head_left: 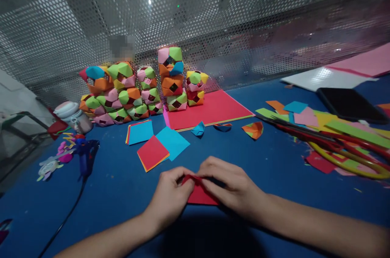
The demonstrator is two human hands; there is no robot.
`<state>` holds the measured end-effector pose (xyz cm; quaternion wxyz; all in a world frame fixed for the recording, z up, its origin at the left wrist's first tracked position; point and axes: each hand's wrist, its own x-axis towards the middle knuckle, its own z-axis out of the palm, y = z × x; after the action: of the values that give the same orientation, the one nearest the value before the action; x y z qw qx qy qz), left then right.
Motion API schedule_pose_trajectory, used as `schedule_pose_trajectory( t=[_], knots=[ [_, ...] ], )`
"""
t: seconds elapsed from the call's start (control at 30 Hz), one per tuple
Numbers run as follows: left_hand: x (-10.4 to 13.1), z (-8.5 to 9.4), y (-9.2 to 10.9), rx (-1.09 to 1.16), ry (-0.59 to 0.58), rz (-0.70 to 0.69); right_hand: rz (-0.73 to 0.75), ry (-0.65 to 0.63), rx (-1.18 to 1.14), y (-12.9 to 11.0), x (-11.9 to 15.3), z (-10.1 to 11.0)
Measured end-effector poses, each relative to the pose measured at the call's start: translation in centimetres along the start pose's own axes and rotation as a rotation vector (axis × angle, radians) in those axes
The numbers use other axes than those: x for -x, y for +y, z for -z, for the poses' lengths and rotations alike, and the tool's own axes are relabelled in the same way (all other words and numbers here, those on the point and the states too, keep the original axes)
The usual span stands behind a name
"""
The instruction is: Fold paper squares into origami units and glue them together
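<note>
Both hands hold a piece of red paper (pixel 202 194) low over the near middle of the blue table. My left hand (pixel 172 191) pinches its upper left edge between thumb and fingers. Along the top edge, my right hand (pixel 233 185) grips it, fingers bent close to the left ones. The paper looks partly folded; part of it is hidden behind the fingers. Just beyond lie a red paper square (pixel 152 153) and a blue paper square (pixel 172 143). Three small folded pieces sit farther off: a blue one (pixel 198 129), a dark one (pixel 222 127) and an orange one (pixel 253 130).
Stacked folded-paper balls (pixel 120 97) stand along the perforated metal panel (pixel 243 26). Large red sheets (pixel 213 109) lie at the back. Scissors (pixel 344 142), paper scraps (pixel 319 164) and a black phone (pixel 350 104) are at right. A corded blue glue gun (pixel 83 156) stands left, near a lidded jar (pixel 73 116).
</note>
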<state>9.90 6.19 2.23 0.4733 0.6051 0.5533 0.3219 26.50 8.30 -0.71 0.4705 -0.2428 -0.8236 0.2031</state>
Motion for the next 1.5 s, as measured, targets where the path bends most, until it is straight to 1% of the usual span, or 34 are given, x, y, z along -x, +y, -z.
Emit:
schedule_pose_trajectory(
  t=[0.13,0.27,0.47,0.7,0.83,0.9,1.0,1.1,1.2,1.3,1.37,1.5],
  knots=[
    [0.0,0.0,-0.2,0.023,-0.018,0.025,0.147,-0.062,0.159,0.4,0.4,0.2],
    [-0.2,0.1,-0.6,0.046,-0.053,0.041,0.201,-0.109,0.252,0.8,0.6,0.4],
    [-0.6,0.4,-0.6,0.037,-0.068,0.026,0.252,-0.148,0.316,1.4,0.9,0.6],
    [-0.8,0.4,-0.5,0.041,-0.109,0.04,0.256,-0.133,0.421,1.4,0.7,0.7],
    [-0.7,0.6,0.0,0.03,-0.138,0.077,0.28,-0.103,0.431,1.3,0.6,0.7],
    [-0.7,0.7,0.2,0.019,-0.162,0.068,0.284,-0.095,0.423,1.3,0.6,0.8],
    [-0.7,0.8,0.3,0.029,-0.169,0.066,0.268,-0.097,0.404,1.4,0.6,0.7],
    [-0.8,0.6,-0.3,0.074,-0.145,0.06,0.215,-0.072,0.344,1.2,0.5,0.6],
    [-0.8,0.4,-0.8,0.048,-0.099,-0.015,0.095,-0.048,0.198,0.7,0.3,0.4],
    [-0.6,0.3,-0.9,-0.014,-0.061,-0.086,-0.006,-0.035,0.078,0.4,0.1,0.4],
    [-0.5,0.3,-0.8,-0.016,-0.05,-0.091,-0.012,-0.032,0.066,0.4,0.1,0.3],
    [-0.6,0.2,-0.5,0.072,-0.066,-0.032,0.01,-0.051,0.091,0.6,0.2,0.5]
  ],
)
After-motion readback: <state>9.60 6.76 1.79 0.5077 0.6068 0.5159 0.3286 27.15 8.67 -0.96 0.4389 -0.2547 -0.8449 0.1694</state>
